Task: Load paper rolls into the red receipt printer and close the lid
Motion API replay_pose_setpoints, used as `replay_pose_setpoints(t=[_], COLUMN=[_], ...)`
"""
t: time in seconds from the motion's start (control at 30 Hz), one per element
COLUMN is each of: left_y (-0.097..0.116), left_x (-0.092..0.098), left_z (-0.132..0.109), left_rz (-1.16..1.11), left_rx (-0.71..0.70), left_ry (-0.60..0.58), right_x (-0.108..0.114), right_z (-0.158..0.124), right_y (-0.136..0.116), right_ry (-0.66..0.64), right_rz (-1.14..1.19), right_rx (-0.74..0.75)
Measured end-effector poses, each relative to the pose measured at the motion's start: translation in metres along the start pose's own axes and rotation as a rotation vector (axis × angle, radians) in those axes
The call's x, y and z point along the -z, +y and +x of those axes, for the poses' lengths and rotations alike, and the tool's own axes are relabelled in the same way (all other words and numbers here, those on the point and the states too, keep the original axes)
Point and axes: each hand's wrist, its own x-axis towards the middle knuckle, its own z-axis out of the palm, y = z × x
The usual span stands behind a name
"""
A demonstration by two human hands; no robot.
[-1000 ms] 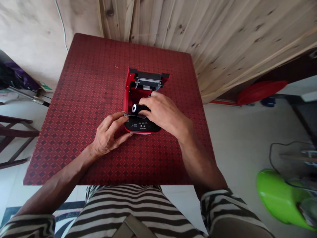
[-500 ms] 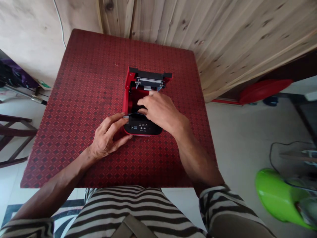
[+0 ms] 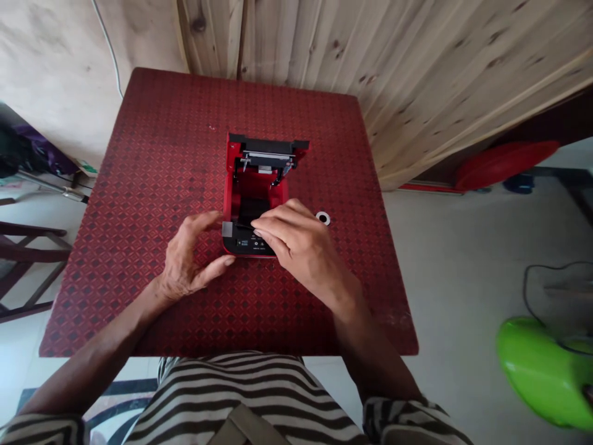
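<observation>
A red and black thermal printer (image 3: 233, 198) sits on the table with its lid (image 3: 269, 147) raised at the back, the roller bar and metal parts showing. Its compartment is dark inside. My left hand (image 3: 188, 256) holds the front left corner, fingers along the side and thumb at the front edge. Across the front panel reaches my right hand (image 3: 301, 238), its thumb and forefinger pinched at the compartment's front rim. A small dark edge shows at those fingertips; I cannot make out what it is. Partly behind my right hand lies a white paper roll (image 3: 327, 216) with a dark centre.
The red patterned table (image 3: 152, 185) stands against a wooden plank wall (image 3: 296, 37). A dark wooden chair (image 3: 32, 272) is at the left. On the floor at the right are a green plastic container (image 3: 542, 371) and a cable (image 3: 528, 284).
My right hand has come out of the compartment towards the front rim and pinches there. My left fingers have spread wider around the corner. The white roll has come into view at the right.
</observation>
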Motion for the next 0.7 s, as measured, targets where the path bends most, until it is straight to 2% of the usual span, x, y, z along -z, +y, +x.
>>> replay_pose_setpoints(t=[0.1, 0.2, 0.3, 0.37, 0.47, 0.6, 0.7], left_y=[0.000, -0.008, -0.019, -0.021, -0.015, -0.005, -0.009], left_x=[0.011, 0.015, 0.007, 0.000, -0.002, 0.003, 0.004], left_z=[0.028, 0.076, 0.122, 0.138, 0.131, 0.090, 0.065], left_rz=[0.039, 0.102, 0.106, 0.037, -0.011, -0.074, -0.051], left_rx=[0.035, -0.001, -0.003, 0.004, -0.034, -0.116, -0.173], left_ry=[0.012, 0.027, -0.043, -0.135, -0.141, -0.207, -0.259], right_x=[-0.008, -0.012, -0.018, -0.021, -0.025, -0.026, -0.026], right_z=[-0.009, -0.019, -0.027, -0.030, -0.034, -0.036, -0.036], right_y=[-0.003, -0.006, -0.008, -0.008, -0.008, -0.009, -0.010], right_ry=[0.108, 0.232, 0.320, 0.349, 0.383, 0.398, 0.390], right_rz=[-0.059, -0.089, -0.085, -0.102, -0.149, -0.175, -0.198], right_rx=[-0.002, 0.053, 0.117, 0.128, 0.121, 0.134, 0.131])
